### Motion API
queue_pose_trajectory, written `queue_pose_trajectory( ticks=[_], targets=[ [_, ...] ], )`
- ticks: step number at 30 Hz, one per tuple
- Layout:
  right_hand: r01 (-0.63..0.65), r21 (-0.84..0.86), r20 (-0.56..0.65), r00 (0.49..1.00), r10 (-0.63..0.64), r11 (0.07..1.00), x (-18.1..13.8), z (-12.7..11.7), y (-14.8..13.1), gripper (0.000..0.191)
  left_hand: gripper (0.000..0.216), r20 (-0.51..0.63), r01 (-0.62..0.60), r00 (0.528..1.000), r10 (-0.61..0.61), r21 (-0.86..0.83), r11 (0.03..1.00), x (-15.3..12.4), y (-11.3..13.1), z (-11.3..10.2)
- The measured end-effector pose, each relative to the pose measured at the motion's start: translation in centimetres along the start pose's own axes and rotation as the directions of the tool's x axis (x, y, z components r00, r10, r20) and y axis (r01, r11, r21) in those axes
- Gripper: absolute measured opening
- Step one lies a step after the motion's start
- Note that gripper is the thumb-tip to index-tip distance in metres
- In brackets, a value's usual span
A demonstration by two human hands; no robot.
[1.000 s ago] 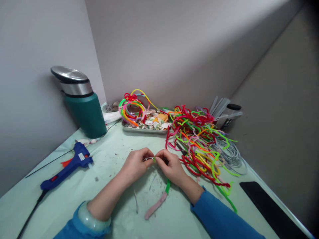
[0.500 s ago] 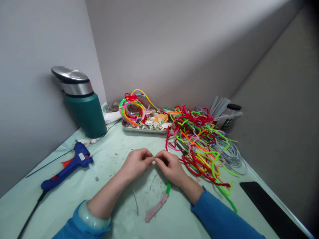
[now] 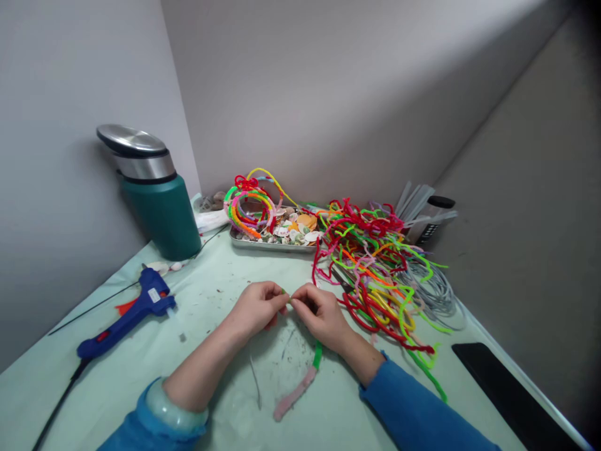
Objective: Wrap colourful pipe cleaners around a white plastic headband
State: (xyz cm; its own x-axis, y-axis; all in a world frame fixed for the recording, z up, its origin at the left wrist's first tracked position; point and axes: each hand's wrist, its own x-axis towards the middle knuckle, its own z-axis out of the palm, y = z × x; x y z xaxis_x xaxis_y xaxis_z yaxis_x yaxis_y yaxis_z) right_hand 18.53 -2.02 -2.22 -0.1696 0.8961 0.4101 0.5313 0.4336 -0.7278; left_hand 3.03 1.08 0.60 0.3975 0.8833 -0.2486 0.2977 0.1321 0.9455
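My left hand (image 3: pixel 257 308) is closed in a pinch, with a tiny bit of green fuzzy pipe cleaner (image 3: pixel 283 291) showing at its fingertips. My right hand (image 3: pixel 323 316) pinches close beside it, the fingertips of both nearly touching. Below the right palm emerges a strip of pipe cleaner, green (image 3: pixel 318 354) at the top and pale pink (image 3: pixel 295 394) at its lower end. The right fingers hide how the strip runs between the hands. A thin grey wire (image 3: pixel 256 379) shows under the left hand.
A blue glue gun (image 3: pixel 131 312) lies at left, before a green bottle (image 3: pixel 162 216). Behind the hands, a metal tray (image 3: pixel 275 248) holds paper pieces and coiled pipe cleaners (image 3: pixel 248 213). Right are heaped pipe cleaners (image 3: pixel 370 250), grey wire coils (image 3: pixel 434 291) and a black flat object (image 3: pixel 507 391).
My left fingers have shifted slightly, and the lower ones now show curled under the pinch. More of the thin wire's upper end is visible. My right hand is nearly still.
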Motion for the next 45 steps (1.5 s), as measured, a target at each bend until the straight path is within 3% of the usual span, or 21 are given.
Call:
queue_pose_trajectory(
  ticks=[8,22,25,31,36,40,45],
  targets=[
    [-0.004,0.006,0.010,1.000,0.004,1.000,-0.1,0.0,0.1,0.009,0.024,-0.003,0.030,1.000,-0.030,-0.013,0.999,0.1,-0.1,-0.1],
    [0.036,0.005,-0.008,0.999,-0.036,0.999,-0.3,-0.1,-0.2,0.009,0.023,0.080,0.155,0.987,-0.139,-0.260,0.953,-0.3,0.2,-0.1],
    [0.034,-0.003,-0.002,0.999,-0.034,0.999,-0.2,-0.1,-0.2,0.009,0.023,0.041,0.123,0.992,-0.116,-0.246,0.961,-0.2,0.0,0.0],
    [0.006,-0.020,-0.007,1.000,-0.007,1.000,-0.1,0.1,-0.2,0.010,0.024,-0.099,-0.052,0.994,0.047,-0.044,0.998,0.2,-0.8,0.1],
    [0.001,-0.030,-0.024,1.000,-0.002,1.000,0.0,0.2,-0.1,0.010,0.015,-0.233,-0.131,0.955,0.183,0.219,0.967,0.1,-0.8,0.1],
    [-0.023,-0.016,-0.025,0.999,0.022,1.000,0.0,0.1,-0.1,0.009,0.012,-0.219,-0.228,0.917,0.334,0.399,0.888,-0.3,-0.4,0.1],
    [-0.041,0.002,-0.027,0.999,0.042,0.999,0.1,0.2,0.1,0.010,0.019,-0.166,-0.268,0.898,0.408,0.528,0.806,-0.3,-0.4,0.1]
  ],
)
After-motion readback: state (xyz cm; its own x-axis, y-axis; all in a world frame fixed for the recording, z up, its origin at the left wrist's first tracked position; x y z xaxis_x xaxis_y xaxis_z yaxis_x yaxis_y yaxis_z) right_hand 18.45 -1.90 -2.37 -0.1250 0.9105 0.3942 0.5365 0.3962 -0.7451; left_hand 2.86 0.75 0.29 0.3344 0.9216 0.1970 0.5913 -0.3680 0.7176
